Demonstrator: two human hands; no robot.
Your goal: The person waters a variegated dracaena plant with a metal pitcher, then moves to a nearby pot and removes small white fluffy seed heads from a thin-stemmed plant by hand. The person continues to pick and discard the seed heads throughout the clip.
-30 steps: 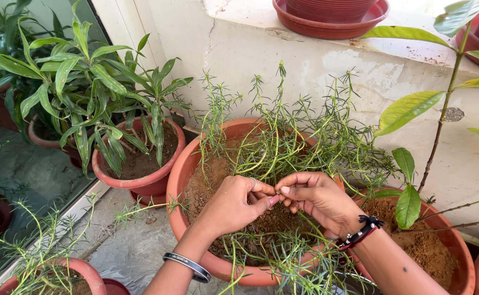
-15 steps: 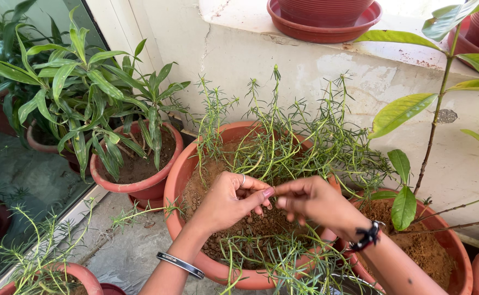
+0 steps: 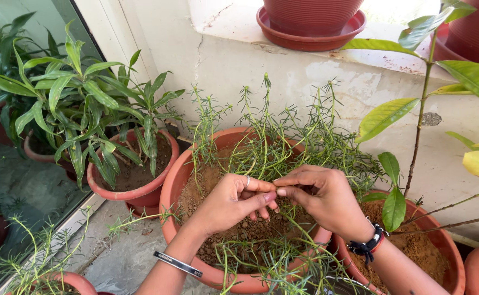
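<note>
Wall: a rough whitewashed masonry wall [image 3: 283, 76] runs across the far side, with a cracked ledge on top.
Central pot: a wide round terracotta plastic pot [image 3: 173, 180] of brown soil stands in the middle, near the wall; both hands work above it.
Plant: a thin-stemmed green plant with needle-like leaves [image 3: 283, 136] grows in this pot, its stems spreading far, right and over the near rim.
Left pot: a smaller terracotta pot with a long-leaved green plant [image 3: 94, 117] stands just left of the central pot.
Right pot: another terracotta pot of brown soil [image 3: 442, 246] touches the central one on the right; a tall broad-leaved sapling [image 3: 420, 109] rises from it.
Ledge saucer: a reddish round saucer [image 3: 305, 38] sits on the ledge under a ribbed pot.
Left hand [image 3: 231, 202]: fingers curled narrow, thumb and forefinger pinched together at the right hand's fingertips; a metal bangle [image 3: 178, 264] circles the wrist.
Right hand [image 3: 324, 196]: fingers bunched narrow, pinching toward the left hand. Whether a stem lies in the pinch cannot be told.
</note>
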